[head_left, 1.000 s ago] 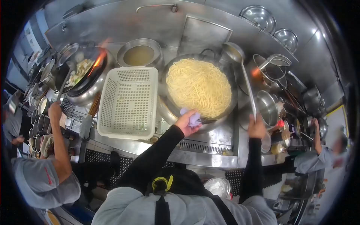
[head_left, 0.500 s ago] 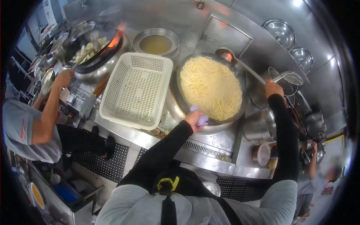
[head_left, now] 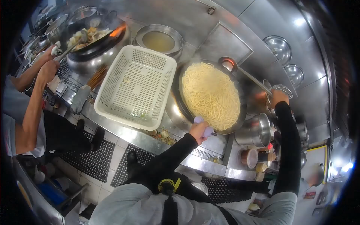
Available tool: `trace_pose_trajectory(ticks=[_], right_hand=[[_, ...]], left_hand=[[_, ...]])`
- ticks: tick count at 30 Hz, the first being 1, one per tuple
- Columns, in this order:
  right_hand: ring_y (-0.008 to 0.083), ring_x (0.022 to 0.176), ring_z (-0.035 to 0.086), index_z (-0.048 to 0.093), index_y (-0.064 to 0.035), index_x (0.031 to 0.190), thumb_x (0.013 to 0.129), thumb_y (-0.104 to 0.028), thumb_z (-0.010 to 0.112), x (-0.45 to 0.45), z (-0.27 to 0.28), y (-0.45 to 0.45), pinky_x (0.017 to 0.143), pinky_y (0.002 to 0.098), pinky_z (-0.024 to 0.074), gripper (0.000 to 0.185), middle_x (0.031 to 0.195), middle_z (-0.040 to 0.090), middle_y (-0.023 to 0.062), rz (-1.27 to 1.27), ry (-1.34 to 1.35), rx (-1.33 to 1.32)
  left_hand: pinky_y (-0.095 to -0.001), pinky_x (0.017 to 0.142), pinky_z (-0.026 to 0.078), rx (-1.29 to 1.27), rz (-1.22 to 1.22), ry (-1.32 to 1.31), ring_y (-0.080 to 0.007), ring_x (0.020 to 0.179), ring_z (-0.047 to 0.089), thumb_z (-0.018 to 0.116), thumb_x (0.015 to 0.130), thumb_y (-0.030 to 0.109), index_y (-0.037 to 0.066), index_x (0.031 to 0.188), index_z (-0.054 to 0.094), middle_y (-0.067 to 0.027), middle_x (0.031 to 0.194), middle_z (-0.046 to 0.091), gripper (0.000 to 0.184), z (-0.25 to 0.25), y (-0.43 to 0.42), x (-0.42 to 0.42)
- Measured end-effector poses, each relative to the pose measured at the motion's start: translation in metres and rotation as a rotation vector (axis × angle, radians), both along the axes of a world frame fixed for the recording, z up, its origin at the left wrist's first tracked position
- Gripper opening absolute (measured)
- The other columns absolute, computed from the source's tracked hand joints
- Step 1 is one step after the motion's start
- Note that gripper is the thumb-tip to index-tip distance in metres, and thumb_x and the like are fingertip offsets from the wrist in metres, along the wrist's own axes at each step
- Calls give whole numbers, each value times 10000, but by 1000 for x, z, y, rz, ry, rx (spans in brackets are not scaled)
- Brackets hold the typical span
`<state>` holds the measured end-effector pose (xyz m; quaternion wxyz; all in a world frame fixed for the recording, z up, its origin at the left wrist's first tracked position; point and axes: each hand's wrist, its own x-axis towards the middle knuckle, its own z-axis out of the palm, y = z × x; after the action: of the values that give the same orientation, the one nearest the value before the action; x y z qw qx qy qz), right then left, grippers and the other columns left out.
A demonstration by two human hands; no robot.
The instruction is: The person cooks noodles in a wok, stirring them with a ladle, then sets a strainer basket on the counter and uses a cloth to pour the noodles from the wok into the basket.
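My left hand is closed on a purple cloth at the near edge of a large wok. A broad mass of pale noodles fills much of the wok. To the right, my right hand is wrapped round the long handle of a ladle. The ladle's bowl is at the wok's far right rim, apart from the noodles. A white perforated plastic basket, with a few green scraps inside, stands left of the wok.
A co-worker's hands grip a utensil at another wok with food and flame. A metal pot of yellowish liquid stands behind the basket. Steel pots and jars sit at right, and metal bowls hang on the wall.
The camera view has turned slightly. Both my hands keep their holds, and the noodles have shifted a little in the wok. The co-worker's second hand has come into view by the other wok.
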<state>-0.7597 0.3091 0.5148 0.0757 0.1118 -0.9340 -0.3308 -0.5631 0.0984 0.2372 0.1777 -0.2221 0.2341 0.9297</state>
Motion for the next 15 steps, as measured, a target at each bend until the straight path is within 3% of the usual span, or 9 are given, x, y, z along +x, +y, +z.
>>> trace_pose_trajectory(ticks=[10, 15], right_hand=[[351, 926, 660, 634, -120, 1034, 810, -204, 646, 54, 17, -8, 812, 463, 521, 239, 945, 676, 187, 79, 31, -31], [363, 914, 658, 633, -110, 1038, 800, -179, 655, 85, 25, -30, 800, 471, 520, 249, 944, 678, 184, 118, 1, -24]], left_hand=[[-350, 577, 523, 118, 132, 40, -229, 732, 628, 459, 855, 5, 35, 991, 493, -93, 846, 577, 143, 15, -20, 58], [-322, 538, 477, 175, 91, 143, -197, 711, 587, 461, 857, 32, 69, 963, 493, -69, 843, 553, 116, 11, -41, 84]])
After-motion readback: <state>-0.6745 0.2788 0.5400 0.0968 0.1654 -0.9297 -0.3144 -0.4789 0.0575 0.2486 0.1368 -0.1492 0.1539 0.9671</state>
